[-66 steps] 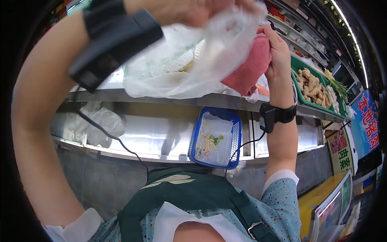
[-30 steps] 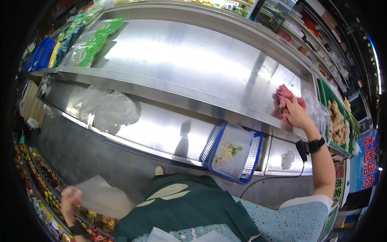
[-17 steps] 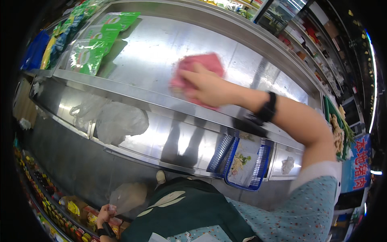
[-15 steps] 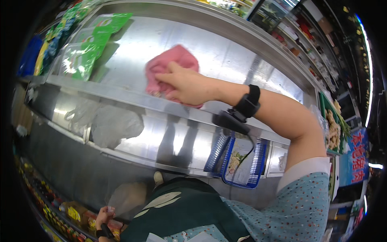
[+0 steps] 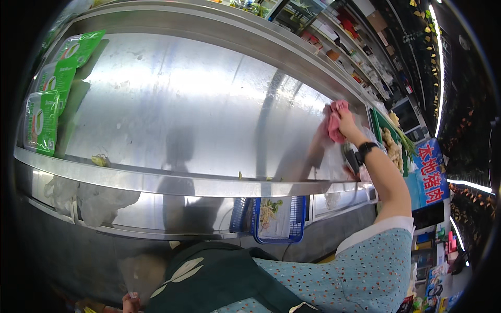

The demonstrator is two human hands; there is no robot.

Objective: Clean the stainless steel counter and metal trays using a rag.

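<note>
My right hand (image 5: 346, 124) is closed on a crumpled pink cloth (image 5: 335, 123) and presses it against the far right part of a shiny metal display counter (image 5: 219, 104). A black strap with a dark device sits on that wrist. At the lower left edge, my left hand (image 5: 130, 302) pinches a clear plastic bag (image 5: 142, 274); only its fingers show. Small bits of yellowish-green leaf (image 5: 100, 160) lie along the counter's near side.
Green-labelled packs (image 5: 43, 122) line the counter's left end. A raised metal lip (image 5: 156, 175) edges the near side. Below are a blue basket (image 5: 297, 219) with vegetable scraps and a crumpled clear bag (image 5: 104, 203). Ginger roots (image 5: 392, 148) fill a green crate at right.
My right hand has carried the pink cloth from the counter's left-middle to its far right end. The view has shifted right, and leaf bits now show on the counter.
</note>
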